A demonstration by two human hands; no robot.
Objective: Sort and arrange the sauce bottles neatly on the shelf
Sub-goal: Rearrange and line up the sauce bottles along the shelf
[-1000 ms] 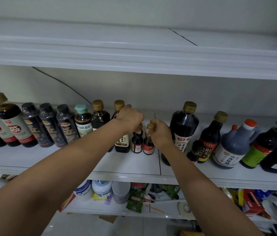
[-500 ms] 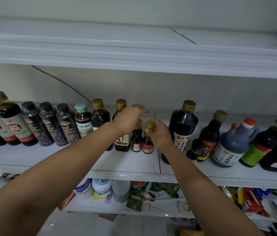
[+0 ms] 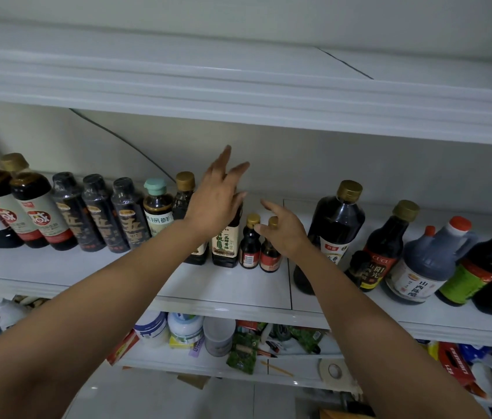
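Two small dark sauce bottles with gold caps stand side by side mid-shelf, the left one (image 3: 249,243) and the right one (image 3: 269,257). My left hand (image 3: 216,201) is lifted above the row with fingers spread, in front of a tall green-labelled bottle (image 3: 225,243), holding nothing. My right hand (image 3: 284,229) hovers open at the right small bottle's cap, fingers loose; whether it touches the cap I cannot tell. A row of dark bottles (image 3: 99,213) fills the shelf (image 3: 232,285) to the left.
Right of a gap stand a tall gold-capped bottle (image 3: 334,231), a CUCU bottle (image 3: 381,249), a grey vinegar jug (image 3: 429,261) and a green-labelled bottle (image 3: 474,267). The upper shelf (image 3: 238,95) hangs close overhead. The lower shelf (image 3: 208,334) holds jars and packets.
Both hands have let go of the two small bottles' caps. My left hand rose and opened its fingers; my right hand opened and drew slightly back.
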